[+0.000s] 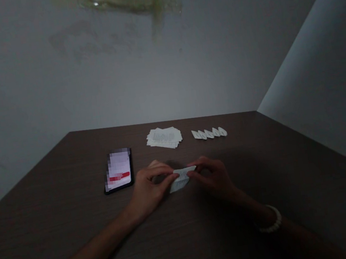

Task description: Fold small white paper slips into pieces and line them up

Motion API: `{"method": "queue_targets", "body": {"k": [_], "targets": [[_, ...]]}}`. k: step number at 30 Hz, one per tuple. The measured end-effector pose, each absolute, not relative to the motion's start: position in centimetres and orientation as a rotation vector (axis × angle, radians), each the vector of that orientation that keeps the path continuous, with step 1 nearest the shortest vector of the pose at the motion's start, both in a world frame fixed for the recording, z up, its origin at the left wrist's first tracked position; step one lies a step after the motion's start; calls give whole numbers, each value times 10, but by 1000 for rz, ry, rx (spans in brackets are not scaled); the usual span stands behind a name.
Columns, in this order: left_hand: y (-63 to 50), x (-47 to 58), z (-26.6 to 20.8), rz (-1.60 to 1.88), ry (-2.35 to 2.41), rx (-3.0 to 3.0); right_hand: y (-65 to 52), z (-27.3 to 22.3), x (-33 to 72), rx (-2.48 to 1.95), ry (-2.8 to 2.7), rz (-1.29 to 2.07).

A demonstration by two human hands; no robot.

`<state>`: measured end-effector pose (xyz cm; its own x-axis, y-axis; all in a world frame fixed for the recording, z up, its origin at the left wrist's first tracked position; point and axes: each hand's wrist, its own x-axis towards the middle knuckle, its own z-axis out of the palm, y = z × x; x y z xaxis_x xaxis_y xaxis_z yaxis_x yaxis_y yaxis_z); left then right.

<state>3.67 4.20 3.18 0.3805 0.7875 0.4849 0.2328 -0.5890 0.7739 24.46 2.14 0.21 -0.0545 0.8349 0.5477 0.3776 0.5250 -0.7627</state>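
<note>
A small printed slip of paper [181, 179] is held between my two hands, just over the dark table, with a crease across it. My left hand [151, 184] pinches its left side between thumb and fingers. On the opposite side, my right hand [212, 175] grips the paper's right edge the same way; a pale beaded bracelet [274, 218] circles that wrist. Beyond my hands lies a loose stack of printed paper sheets [164, 137]. To the right of the stack, several small folded papers [209, 134] sit in an overlapping row.
A phone [118, 170] with a lit screen lies on the brown table [161, 240], left of my left hand. The table's far edge meets a grey wall [166, 75] that carries strips of tape [126, 3]. A pale slanted surface [321, 82] borders the right side.
</note>
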Motion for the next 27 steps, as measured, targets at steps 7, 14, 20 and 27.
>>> {"method": "queue_targets", "body": {"k": [7, 14, 20, 27], "targets": [[42, 33, 28, 1216, 870, 2194, 21, 6, 245, -925, -1732, 310], [42, 34, 26, 1295, 858, 2240, 23, 5, 247, -868, -1752, 277], [44, 32, 23, 1286, 809, 2298, 22, 9, 245, -816, -1735, 287], [43, 31, 26, 1276, 748, 2355, 22, 9, 247, -812, -1765, 243]]}}
